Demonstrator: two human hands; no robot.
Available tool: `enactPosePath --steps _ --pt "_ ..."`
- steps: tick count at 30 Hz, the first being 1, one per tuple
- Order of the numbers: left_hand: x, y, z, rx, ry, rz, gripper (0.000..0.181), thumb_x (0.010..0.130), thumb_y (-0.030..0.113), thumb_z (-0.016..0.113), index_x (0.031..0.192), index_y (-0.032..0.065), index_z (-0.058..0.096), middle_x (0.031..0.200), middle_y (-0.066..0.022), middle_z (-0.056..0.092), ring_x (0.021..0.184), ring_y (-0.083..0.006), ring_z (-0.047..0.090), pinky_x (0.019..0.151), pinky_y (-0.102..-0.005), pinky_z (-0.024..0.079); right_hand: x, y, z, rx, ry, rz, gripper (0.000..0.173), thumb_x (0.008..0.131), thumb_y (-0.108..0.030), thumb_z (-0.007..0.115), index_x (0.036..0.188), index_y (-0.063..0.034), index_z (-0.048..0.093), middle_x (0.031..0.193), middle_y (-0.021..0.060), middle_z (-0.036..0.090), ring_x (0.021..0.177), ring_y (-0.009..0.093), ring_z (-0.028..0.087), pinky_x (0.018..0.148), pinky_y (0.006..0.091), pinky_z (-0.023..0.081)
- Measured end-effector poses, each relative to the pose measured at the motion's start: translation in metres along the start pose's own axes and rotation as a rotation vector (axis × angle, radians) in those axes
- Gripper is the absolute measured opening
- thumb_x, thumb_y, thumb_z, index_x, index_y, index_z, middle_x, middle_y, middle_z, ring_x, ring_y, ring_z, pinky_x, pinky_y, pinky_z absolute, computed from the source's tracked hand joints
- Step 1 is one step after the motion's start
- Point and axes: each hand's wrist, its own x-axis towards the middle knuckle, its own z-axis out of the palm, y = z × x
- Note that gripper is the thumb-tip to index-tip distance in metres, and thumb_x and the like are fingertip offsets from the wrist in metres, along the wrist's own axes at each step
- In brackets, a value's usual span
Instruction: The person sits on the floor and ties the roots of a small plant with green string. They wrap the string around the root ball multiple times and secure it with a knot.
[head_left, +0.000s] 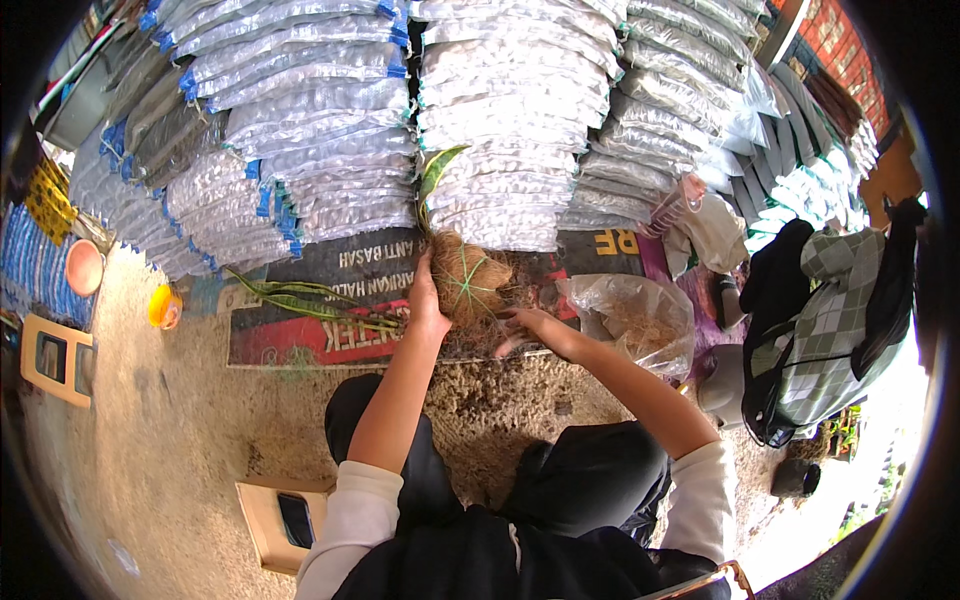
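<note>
My left hand (429, 301) holds the left side of a ball of brown coconut fibre (465, 281), bound with green twine (466, 283) that crosses on its top. A yellow-edged snake plant leaf (433, 180) rises from the ball's far side. Close to the ball's near right edge is my right hand (536, 331), its fingers apart over loose fibre. I see nothing held in it. More snake plant leaves (307, 294) lie to the left on a printed banner sheet (255, 341). Right of my right hand rests a clear plastic bag (645, 319) with brown fibre inside.
Stacked filled plastic sacks (502, 135) form a wall ahead. At right sits another person in a checked garment (825, 315). A yellow tub (163, 307), an orange pot (84, 268) and a plastic stool (56, 360) stand left. A phone (296, 519) lies on another stool (262, 517).
</note>
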Motion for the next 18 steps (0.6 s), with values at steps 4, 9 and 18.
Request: enactPosePath --steps 4,9,18 --pt "0.006 0.0 -0.008 0.011 0.017 -0.022 0.051 0.087 0.047 0.044 0.123 0.0107 0.046 0.117 -0.0078 0.051 0.106 -0.0252 0.051 0.086 -0.0478 0.042 -0.01 -0.006 0.007 0.102 0.202 0.086 0.026 0.09 -0.029 0.047 0.09 -0.004 0.052 0.063 0.0038 0.05 0.054 0.013 0.048 0.049 0.029 0.038" --pt "0.013 -0.004 -0.014 -0.015 0.043 0.01 0.053 0.083 0.045 0.053 0.122 0.0094 0.047 0.118 -0.0078 0.051 0.105 -0.0239 0.051 0.085 -0.0477 0.042 -0.028 -0.014 0.021 0.069 0.32 -0.047 0.031 0.089 -0.023 0.052 0.063 -0.008 0.045 0.048 -0.0023 0.034 0.037 0.008 0.029 0.036 0.0273 0.02" --pt "0.007 0.0 -0.005 0.146 0.262 -0.053 0.051 0.084 0.046 0.05 0.122 0.0107 0.046 0.115 -0.0094 0.053 0.107 -0.0246 0.051 0.088 -0.0481 0.04 -0.051 -0.022 0.046 0.282 0.314 0.081 0.037 0.09 -0.02 0.048 0.057 -0.0128 0.033 0.046 -0.0034 0.027 0.036 0.008 0.027 0.034 0.0274 0.021"
